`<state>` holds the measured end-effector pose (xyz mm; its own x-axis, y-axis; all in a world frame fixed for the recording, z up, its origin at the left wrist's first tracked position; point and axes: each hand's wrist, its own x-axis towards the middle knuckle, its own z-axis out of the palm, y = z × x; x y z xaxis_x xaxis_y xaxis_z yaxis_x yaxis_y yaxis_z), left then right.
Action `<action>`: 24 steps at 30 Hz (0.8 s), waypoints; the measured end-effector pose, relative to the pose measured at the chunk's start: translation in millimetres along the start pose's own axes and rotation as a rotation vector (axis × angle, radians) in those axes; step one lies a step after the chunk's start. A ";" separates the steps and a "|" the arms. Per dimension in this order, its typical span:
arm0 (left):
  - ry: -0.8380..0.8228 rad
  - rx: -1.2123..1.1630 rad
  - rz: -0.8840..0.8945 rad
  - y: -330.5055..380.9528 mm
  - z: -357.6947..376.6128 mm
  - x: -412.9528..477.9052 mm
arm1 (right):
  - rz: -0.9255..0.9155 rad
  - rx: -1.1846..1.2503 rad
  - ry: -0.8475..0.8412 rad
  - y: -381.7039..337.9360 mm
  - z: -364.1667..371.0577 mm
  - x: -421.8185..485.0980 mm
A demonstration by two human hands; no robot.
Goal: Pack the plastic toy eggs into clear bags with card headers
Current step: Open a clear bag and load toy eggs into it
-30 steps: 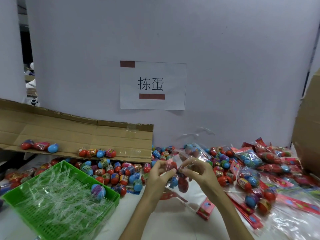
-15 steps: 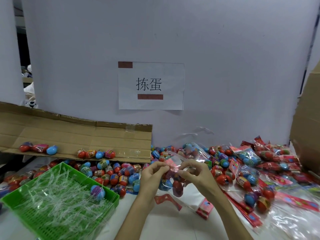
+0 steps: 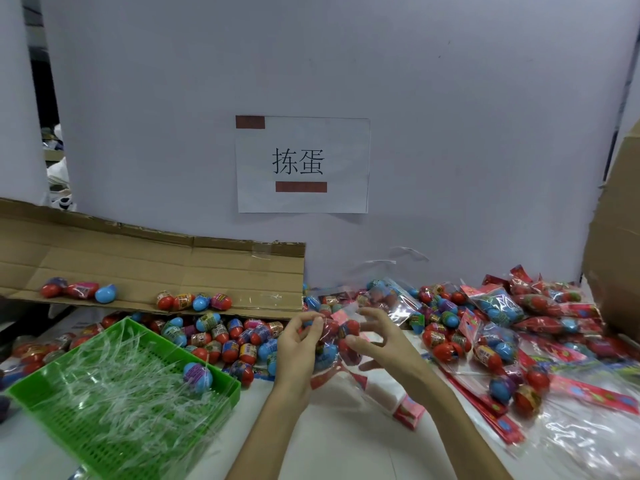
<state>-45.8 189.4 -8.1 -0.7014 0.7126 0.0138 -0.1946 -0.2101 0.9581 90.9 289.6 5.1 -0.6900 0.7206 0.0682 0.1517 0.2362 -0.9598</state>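
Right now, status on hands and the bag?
Left hand pinches clear bag top, right hand holds its side. Several eggs inside. Nothing between hands and bag; loose eggs behind.

green basket (image 3: 194,424) left, filled bags (image 3: 498,306) right, bare table (image 3: 332,441) between
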 end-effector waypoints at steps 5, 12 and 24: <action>0.080 0.059 0.056 0.7 1.1 1.1 | -0.043 0.073 -0.006 4.1 11.2 1.2; -0.023 0.032 0.036 0.2 5.7 -3.4 | -0.008 0.070 0.124 2.3 15.4 3.3; -0.268 0.011 -0.065 2.9 0.5 -2.9 | -0.082 0.255 0.099 2.0 6.8 0.9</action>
<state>-44.0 187.1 -5.3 -0.4809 0.8764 0.0260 -0.2244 -0.1517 0.9626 85.8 286.3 1.4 -0.6182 0.7689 0.1630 -0.0933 0.1342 -0.9866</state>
